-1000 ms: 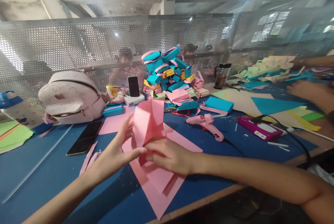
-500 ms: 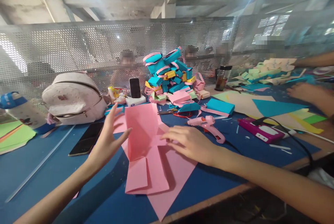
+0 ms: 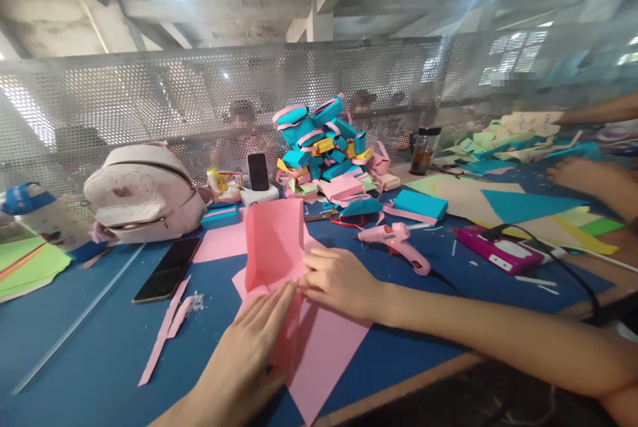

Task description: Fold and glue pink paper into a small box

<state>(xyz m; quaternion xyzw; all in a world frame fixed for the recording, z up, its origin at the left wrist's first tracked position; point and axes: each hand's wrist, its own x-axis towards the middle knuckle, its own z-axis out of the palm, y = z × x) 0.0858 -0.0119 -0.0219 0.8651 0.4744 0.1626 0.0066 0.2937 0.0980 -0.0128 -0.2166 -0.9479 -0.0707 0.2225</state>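
A folded pink paper (image 3: 274,241) stands partly upright in front of me, its back and side panels raised like an open box. My left hand (image 3: 249,347) is closed over the near flap, fingers together on top and the thumb low on the near side. At the right side crease, my right hand (image 3: 343,284) pinches the same paper with bent fingers. The two sets of fingertips almost meet at the fold. Beneath lies a flat pink sheet (image 3: 331,354), its corner pointing toward me. My left hand hides much of the near flap.
A pink hot glue gun (image 3: 396,241) lies right of my hands. Behind stands a pile of blue and pink paper boxes (image 3: 323,148). Left are a phone (image 3: 167,271), paper strips (image 3: 164,337) and a backpack (image 3: 142,194). A purple power strip (image 3: 498,248) and another person's hand (image 3: 593,178) are right.
My left hand has come down from the raised left panel's side onto the near flap and closed on it. My right hand has shifted slightly and now grips the side crease.
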